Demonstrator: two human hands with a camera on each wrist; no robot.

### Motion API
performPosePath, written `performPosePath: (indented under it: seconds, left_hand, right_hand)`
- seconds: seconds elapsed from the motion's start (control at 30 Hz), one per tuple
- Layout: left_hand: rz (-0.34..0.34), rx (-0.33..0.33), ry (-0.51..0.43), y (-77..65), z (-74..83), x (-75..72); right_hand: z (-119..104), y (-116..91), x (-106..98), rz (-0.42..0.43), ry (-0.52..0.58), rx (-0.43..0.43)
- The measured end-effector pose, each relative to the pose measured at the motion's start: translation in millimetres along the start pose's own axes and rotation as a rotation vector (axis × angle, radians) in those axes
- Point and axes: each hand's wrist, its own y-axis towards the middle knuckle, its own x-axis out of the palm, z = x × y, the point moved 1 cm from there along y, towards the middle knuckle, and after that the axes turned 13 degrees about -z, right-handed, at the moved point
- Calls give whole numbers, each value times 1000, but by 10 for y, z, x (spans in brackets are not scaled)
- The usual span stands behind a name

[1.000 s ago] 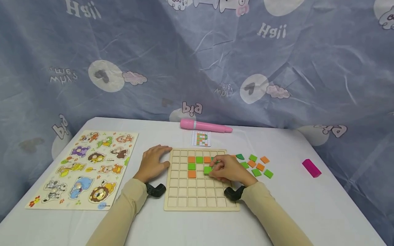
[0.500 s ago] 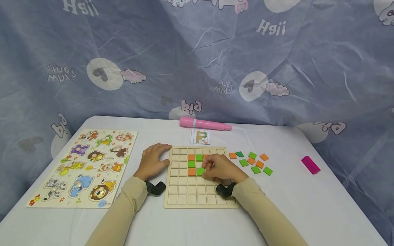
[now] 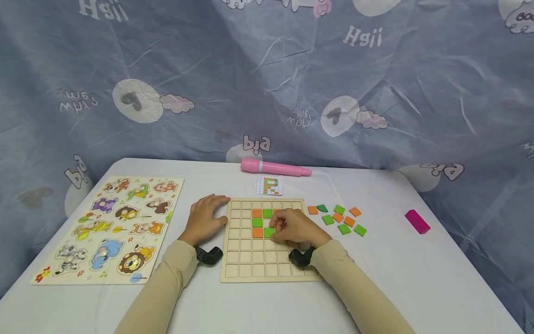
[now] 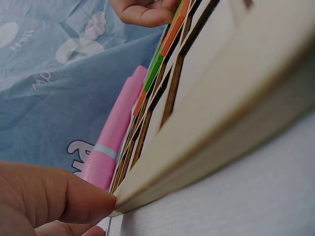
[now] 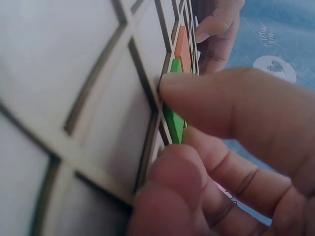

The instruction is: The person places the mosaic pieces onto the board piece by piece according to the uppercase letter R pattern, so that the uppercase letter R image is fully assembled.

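A wooden grid board (image 3: 246, 270) lies flat on the white table. Orange and green square tiles fill several of its upper cells, including an orange tile (image 3: 257, 233) and, just right of it, a green tile (image 3: 268, 233). My right hand (image 3: 299, 227) has its thumb and curled fingers at that green tile's right edge; the right wrist view shows them pinching the tile (image 5: 173, 123), low in the grid. Part of the upper row is hidden behind this hand. Along the board's left edge rests my left hand (image 3: 204, 220), fingers extended, thumb touching the rim.
Loose green and orange tiles (image 3: 344, 229) lie right of the board. Behind it are a small pattern card (image 3: 269, 184) and a pink marker-shaped object (image 3: 275, 167). An animal puzzle board (image 3: 93, 276) is at left, a magenta block (image 3: 417, 221) at far right.
My right hand has moved left with the green tile, bringing it into the cell beside the lower orange tile. The left hand has stayed at the board's edge.
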Motion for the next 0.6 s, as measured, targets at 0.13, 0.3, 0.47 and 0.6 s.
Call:
performPosePath:
  seconds: [0.13,0.3,0.47,0.6]
  left_hand:
    - [7,7,-3,-4,7,9]
    - [10,17,-7,-7,11,18]
    - [9,14,-1,-13,7,10]
    - [8,13,-1,-15,3,3]
  right_hand:
    - [37,-32,-18,-21,41,-20]
    - [140,-98,-61,-80,178,-85]
    - [256,-198,-142,-96,360,-123]
    - [356,-310,-256,-45,398,-136]
